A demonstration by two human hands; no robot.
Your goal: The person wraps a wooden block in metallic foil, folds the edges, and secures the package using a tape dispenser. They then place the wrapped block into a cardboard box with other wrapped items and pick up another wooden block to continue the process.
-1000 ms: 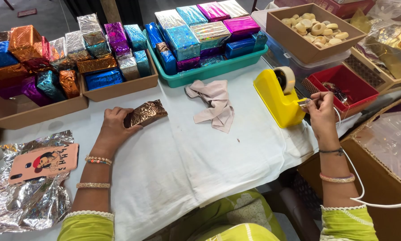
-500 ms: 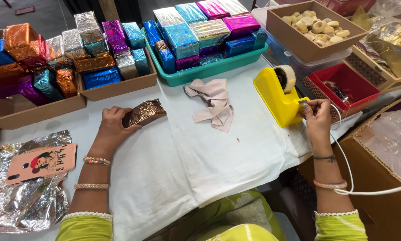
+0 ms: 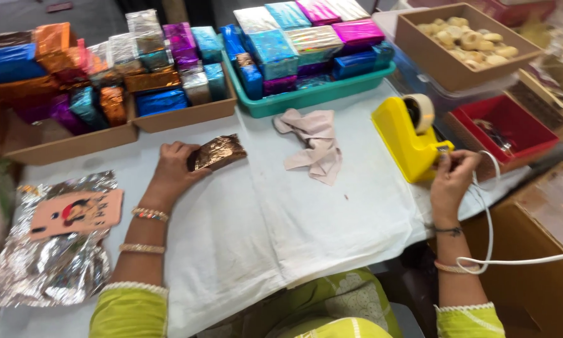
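— Head view, far left first?

— Crumpled silver foil sheet [image 3: 43, 263] at the table's left edge, with a pink phone case [image 3: 76, 213] (cartoon figure on it) lying on top; above, a long cardboard tray [image 3: 75, 143] of foil-wrapped blocks in orange, blue, purple and teal.

— And the left hand?

— Left hand [image 3: 172, 172] palm down on the white table cover [image 3: 281, 231], fingers curled over the near end of a copper-foil packet [image 3: 217, 152]; gripping it against the cloth; packet lying flat, tilted up to the right, just below the second cardboard tray [image 3: 184, 114] of wrapped blocks.

— Middle of the table?

— Teal plastic tray [image 3: 306, 95] stacked with shiny wrapped boxes in silver, blue and magenta; just in front, a crumpled beige cloth [image 3: 316, 144], well apart from both hands.

— Right side?

— Yellow tape dispenser [image 3: 407, 141] with its roll of tape [image 3: 419, 112] upright; right hand [image 3: 450, 181] raised at the dispenser's cutter end, fingers pinched together there, touching it (cannot tell whether a strip of tape sits between the fingertips; too blurred); white cable [image 3: 501, 250] looping round the wrist.

— Further right?

— Red tray [image 3: 513, 122] beside the dispenser; behind, a cardboard box [image 3: 444, 62] of pale round pieces; brown carton [image 3: 532, 250] at the lower right corner.
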